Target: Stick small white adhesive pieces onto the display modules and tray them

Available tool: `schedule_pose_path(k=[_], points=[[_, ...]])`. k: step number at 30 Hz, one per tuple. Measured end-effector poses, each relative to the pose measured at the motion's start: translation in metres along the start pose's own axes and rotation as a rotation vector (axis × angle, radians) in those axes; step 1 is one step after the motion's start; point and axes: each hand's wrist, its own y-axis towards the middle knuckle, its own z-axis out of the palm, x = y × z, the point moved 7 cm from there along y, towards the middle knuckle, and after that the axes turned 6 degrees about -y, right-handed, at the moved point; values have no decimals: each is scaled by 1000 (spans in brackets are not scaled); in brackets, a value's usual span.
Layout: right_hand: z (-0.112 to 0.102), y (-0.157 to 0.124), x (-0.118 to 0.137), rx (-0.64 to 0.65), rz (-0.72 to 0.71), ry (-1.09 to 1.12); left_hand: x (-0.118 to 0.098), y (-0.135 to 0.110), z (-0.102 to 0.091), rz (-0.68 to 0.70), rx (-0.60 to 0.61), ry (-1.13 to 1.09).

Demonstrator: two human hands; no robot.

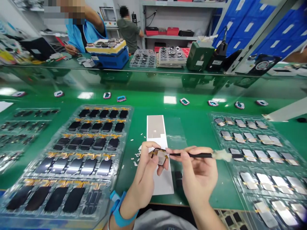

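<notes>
display module [160, 157] in left hand [144, 175] (pinched)

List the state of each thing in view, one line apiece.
Small dark panel, held up, tan film on its face
Left hand, pinching the panel
Right hand, holding the black pick
Black pick, tip at panel, cotton-tufted end
Blue wrist strap, fastened
Left blister tray, full of dark panels
Right blister tray, full of film-covered panels
White paper strip, flat under the hands

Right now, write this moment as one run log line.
left hand: small dark rectangular panel | right hand: slim black metal-tipped pick touching panel
</notes>
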Motion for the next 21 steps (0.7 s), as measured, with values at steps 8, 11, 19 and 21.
schedule_pose_path(k=[8,11,19,21], points=[[0,0,0,-13,-25,-90,2,0,1,5,-32,13],[0,-1,0,-11,-25,-95,2,0,1,19,-36,22],[1,-1,-2,-6,-19,-82,3,0,0,19,-45,60],[0,-1,-2,-8,-14,-67,2,-1,0,34,-34,67]])
